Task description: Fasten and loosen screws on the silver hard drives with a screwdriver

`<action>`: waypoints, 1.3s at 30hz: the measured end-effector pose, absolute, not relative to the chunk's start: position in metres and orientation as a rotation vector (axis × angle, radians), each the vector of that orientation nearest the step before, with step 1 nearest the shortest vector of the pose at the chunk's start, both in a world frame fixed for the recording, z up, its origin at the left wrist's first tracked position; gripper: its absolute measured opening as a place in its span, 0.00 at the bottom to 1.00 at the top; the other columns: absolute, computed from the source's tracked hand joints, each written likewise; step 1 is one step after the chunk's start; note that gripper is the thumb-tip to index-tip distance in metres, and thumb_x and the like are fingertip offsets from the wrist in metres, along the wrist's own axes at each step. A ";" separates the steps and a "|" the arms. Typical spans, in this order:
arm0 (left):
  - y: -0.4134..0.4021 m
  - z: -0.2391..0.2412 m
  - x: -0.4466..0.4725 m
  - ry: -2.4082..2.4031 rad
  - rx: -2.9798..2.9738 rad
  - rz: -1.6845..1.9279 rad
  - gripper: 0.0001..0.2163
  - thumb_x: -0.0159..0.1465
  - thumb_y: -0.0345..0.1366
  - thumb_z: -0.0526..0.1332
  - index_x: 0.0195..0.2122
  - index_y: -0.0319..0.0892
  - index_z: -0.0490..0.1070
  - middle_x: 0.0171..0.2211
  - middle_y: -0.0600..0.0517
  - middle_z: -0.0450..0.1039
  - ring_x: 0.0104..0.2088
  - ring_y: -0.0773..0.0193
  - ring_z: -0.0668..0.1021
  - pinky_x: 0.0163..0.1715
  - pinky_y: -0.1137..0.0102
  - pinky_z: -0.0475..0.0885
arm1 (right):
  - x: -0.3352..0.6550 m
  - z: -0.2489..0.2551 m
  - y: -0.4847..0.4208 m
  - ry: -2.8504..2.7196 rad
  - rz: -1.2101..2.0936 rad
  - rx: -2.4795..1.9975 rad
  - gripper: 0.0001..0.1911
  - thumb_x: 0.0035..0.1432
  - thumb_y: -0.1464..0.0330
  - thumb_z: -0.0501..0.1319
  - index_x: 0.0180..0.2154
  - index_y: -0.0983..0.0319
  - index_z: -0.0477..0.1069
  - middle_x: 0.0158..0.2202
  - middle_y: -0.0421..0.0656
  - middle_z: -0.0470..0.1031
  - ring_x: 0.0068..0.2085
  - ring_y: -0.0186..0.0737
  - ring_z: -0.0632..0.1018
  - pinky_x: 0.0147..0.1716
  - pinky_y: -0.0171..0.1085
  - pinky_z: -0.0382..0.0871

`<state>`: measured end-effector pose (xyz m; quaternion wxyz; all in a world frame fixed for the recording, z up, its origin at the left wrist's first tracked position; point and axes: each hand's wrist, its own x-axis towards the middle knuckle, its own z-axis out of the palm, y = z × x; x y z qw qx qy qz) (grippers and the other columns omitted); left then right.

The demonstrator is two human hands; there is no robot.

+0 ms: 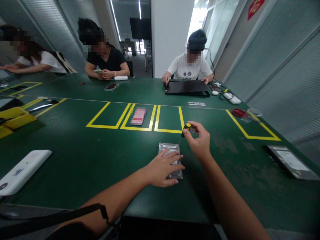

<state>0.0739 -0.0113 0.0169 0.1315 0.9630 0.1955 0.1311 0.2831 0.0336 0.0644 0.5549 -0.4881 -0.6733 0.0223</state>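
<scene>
A silver hard drive (169, 145) with a printed label lies flat on the green table in front of me. Across its top rests my left hand (163, 168), fingers spread and flat, covering much of the label. My right hand (198, 138) is closed around a small screwdriver (185, 129) with a black and yellow handle. Its thin shaft points down to the drive's far right corner; whether the tip sits in a screw is too small to tell.
Yellow tape (102, 126) marks boxes on the table, one holding a pink phone (138, 116). A second drive (291, 161) lies right, a white device (23, 171) left, near yellow bins (18, 119). Opposite, a person handles a black panel (187, 87); other people sit further left.
</scene>
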 end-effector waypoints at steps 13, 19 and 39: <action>-0.012 0.019 0.075 0.568 2.792 0.372 0.28 0.62 0.51 0.61 0.62 0.51 0.65 0.69 0.46 0.56 0.70 0.46 0.56 0.68 0.45 0.44 | 0.290 0.074 0.029 -1.547 0.256 -1.186 0.16 0.60 0.60 0.63 0.44 0.64 0.73 0.34 0.42 0.76 0.32 0.35 0.73 0.32 0.35 0.67; -0.012 0.018 0.074 0.562 2.790 0.373 0.29 0.61 0.52 0.61 0.62 0.51 0.65 0.69 0.46 0.56 0.70 0.46 0.56 0.68 0.44 0.44 | 0.309 0.089 0.012 -1.465 0.396 -1.106 0.16 0.63 0.62 0.60 0.48 0.63 0.65 0.45 0.49 0.76 0.37 0.38 0.78 0.33 0.35 0.73; -0.011 0.027 0.060 0.567 2.766 0.368 0.29 0.62 0.50 0.61 0.64 0.48 0.63 0.68 0.44 0.56 0.68 0.46 0.59 0.68 0.48 0.50 | 0.387 -0.004 -0.014 -2.328 -0.211 -1.448 0.22 0.59 0.75 0.51 0.53 0.67 0.73 0.58 0.56 0.67 0.56 0.54 0.72 0.56 0.53 0.72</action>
